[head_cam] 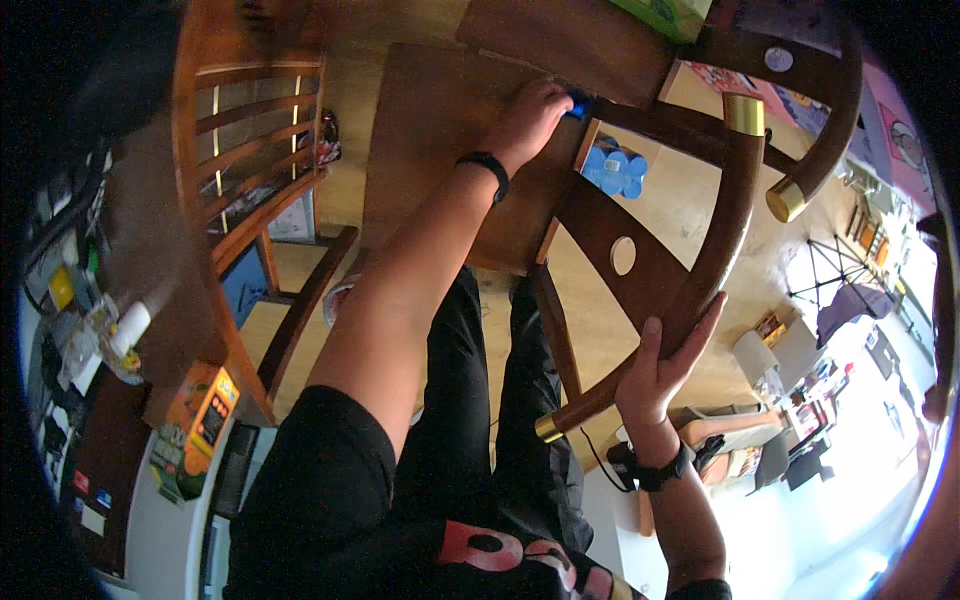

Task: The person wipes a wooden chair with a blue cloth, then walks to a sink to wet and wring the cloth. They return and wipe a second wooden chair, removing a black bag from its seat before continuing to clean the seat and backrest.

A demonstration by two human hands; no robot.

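A dark wooden chair stands before me, with a flat seat [450, 150], a splat [630, 232] pierced by a round hole, and a curved top rail [731, 202] with gold-coloured end caps. My left hand [532, 112] reaches over the far part of the seat, near the back. Between its fingers is a blue cloth-like thing [579, 105], mostly hidden, pressed against the seat's edge. Around the lower stretch of the top rail lies my right hand [656, 367], thumb on the inner side and fingers stretched along the outer edge.
A second similar chair [825, 142] adjoins at the upper right, a green box [667, 15] on its seat. Blue shrink-wrapped cans [615, 169] sit on the floor behind the splat. Left are a slatted wooden chair [255, 142] and an orange-green carton [199, 427]. A black cable [596, 457] hangs below.
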